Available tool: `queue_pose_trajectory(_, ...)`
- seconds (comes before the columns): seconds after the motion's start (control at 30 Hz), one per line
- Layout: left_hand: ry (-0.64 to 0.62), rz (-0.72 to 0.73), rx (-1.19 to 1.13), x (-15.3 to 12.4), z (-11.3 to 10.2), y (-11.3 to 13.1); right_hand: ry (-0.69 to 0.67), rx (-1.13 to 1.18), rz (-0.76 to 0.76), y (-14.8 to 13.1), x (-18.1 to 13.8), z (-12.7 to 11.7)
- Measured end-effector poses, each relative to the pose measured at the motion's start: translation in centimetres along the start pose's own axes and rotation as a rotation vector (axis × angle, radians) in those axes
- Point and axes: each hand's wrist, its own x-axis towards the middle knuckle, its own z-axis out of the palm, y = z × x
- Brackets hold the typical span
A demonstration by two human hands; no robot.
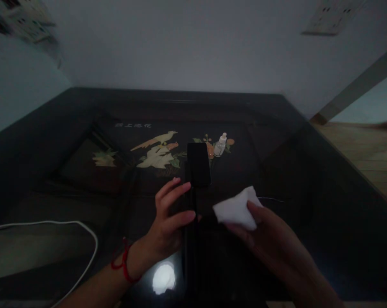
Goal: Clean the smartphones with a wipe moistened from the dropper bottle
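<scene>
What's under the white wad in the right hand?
Fingers of the right hand show along the lower edge of the white wad, with dark tabletop around. Its underside and inner folds are covered, so anything there cannot be seen.

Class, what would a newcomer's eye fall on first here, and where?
Probably the white wad, cloth or tissue, held in the right hand, bright against the dark table. Next, the red bracelet on the left wrist, with a round glare to its right. Farther back, a pale bird design sits left of the black phone-like slab, and a dropper bottle right of it.
</scene>
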Motion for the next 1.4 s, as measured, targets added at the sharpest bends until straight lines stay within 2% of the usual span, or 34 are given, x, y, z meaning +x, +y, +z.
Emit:
queue_pose_trajectory(0.07,-0.013,-0.221,-0.146,0.4,0.1,0.6,0.154,-0.022,-0.182,0.0,1.8,-0.2)
queue_pose_trajectory(0.17,-0.178,-0.555,-0.237,0.6,-0.1,1.5,0.293,-0.369,-0.476,-0.1,3.1,-0.1)
queue_pose_trajectory(0.2,-0.207,-0.682,-0.332,0.4,-0.1,1.6,0.277,-0.509,-0.534,-0.2,3.1,0.0)
queue_pose_trajectory(0.27,-0.214,-0.893,-0.526,-0.2,0.0,1.4,0.134,-0.759,-0.605,-0.3,3.0,0.6)
queue_pose_trajectory(0.33,-0.216,-0.948,-0.627,-0.8,0.1,1.0,-0.051,-0.905,-0.676,-0.7,2.8,1.1)
queue_pose_trajectory(0.4,-0.245,-1.021,-0.841,-1.1,0.1,0.7,-0.197,-0.989,-0.74,-1.2,2.8,1.6)
queue_pose_trajectory(0.53,-0.259,-1.228,-1.47,-0.6,-0.2,0.8,-0.257,-0.976,-0.788,-2.4,3.5,2.0)
queue_pose_trajectory(0.6,-0.32,-1.334,-1.664,-0.2,-0.3,0.9,-0.272,-1.002,-0.859,-2.5,4.2,2.1)
queue_pose_trajectory(0.67,-0.395,-1.437,-1.764,0.1,-0.3,1.0,-0.301,-1.044,-0.956,-2.2,5.0,2.3)
queue_pose_trajectory(0.77,-0.427,-1.527,-1.811,0.1,-0.1,0.9,-0.329,-1.105,-1.045,-1.4,5.9,2.4)
queue_pose_trajectory(0.9,-0.503,-1.595,-1.81,0.0,0.0,0.9,-0.321,-1.173,-1.071,-0.7,5.8,2.7)
queue_pose_trajectory(1.03,-0.509,-1.643,-1.772,0.1,0.0,0.9,-0.433,-1.23,-1.119,-0.6,5.2,2.6)
queue_pose_trajectory(1.2,-0.565,-1.682,-1.775,0.5,-0.1,0.9,-0.306,-1.246,-1.092,-0.6,5.4,2.3)
queue_pose_trajectory(1.33,-0.516,-1.711,-1.743,0.8,-0.1,0.9,-0.403,-1.263,-1.135,-0.5,5.3,2.4)
queue_pose_trajectory(1.4,-0.514,-1.727,-1.758,0.8,-0.1,0.8,-0.378,-1.256,-1.132,-0.5,5.1,2.5)
